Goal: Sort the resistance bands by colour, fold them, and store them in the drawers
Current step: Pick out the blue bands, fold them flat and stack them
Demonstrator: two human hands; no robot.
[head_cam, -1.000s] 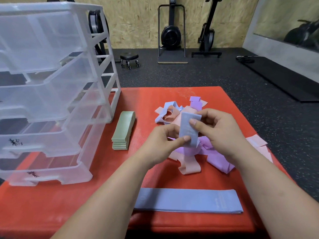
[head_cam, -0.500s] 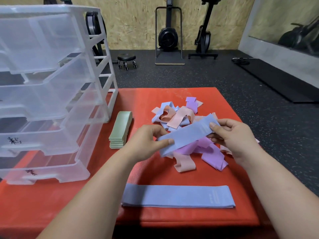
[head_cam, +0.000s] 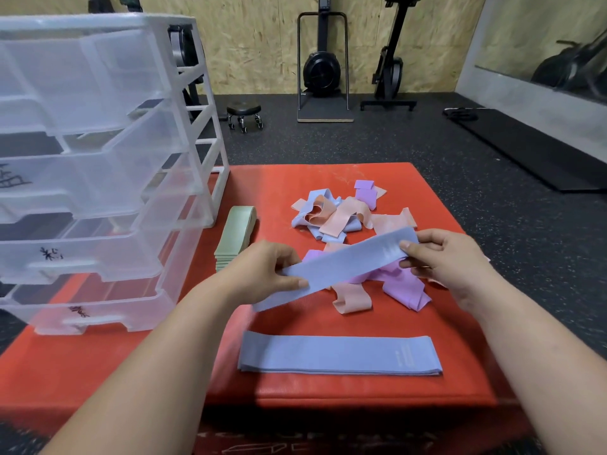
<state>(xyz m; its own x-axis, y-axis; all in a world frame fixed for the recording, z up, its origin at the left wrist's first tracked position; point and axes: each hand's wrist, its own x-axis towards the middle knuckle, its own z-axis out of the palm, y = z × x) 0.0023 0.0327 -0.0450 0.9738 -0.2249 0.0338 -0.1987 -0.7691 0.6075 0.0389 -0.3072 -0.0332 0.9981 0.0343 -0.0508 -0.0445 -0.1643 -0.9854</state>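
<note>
Between both hands, above the red padded mat (head_cam: 138,372), hangs one flat pale-blue fabric resistance band (head_cam: 348,264), pulled straight and tilted, right end higher. Left hand (head_cam: 262,274) pinches it near the low end, thumb on top, fingers curled under; right hand (head_cam: 450,257) pinches the high end the same way. Neither hand holds anything else.

Risks, my read: the grip is only a pinch at each end, so if I tension the band an end could slip and snap back toward the other hand. The low end hangs close over the loose tangle of pink, purple and blue bands (head_cam: 341,218) just beyond and under the hands; lowering carelessly could snag one and drag it along, mixing colours. Laying it skewed on the flat stack of blue bands (head_cam: 338,356), on the near side of both hands, would spoil that stack for folding.

Counts: one band in hand. One blue stack, a few layers, exact number unreadable. One folded stack of sage-green bands (head_cam: 235,236) left of and beyond the left hand, several layers, can't count. Tangle: at least two purple, several pink, at least one blue; overlaps block a firm count. One clear plastic drawer unit (head_cam: 98,159) far left of the left hand, four drawers as far as I see, pulled out in steps.
</note>
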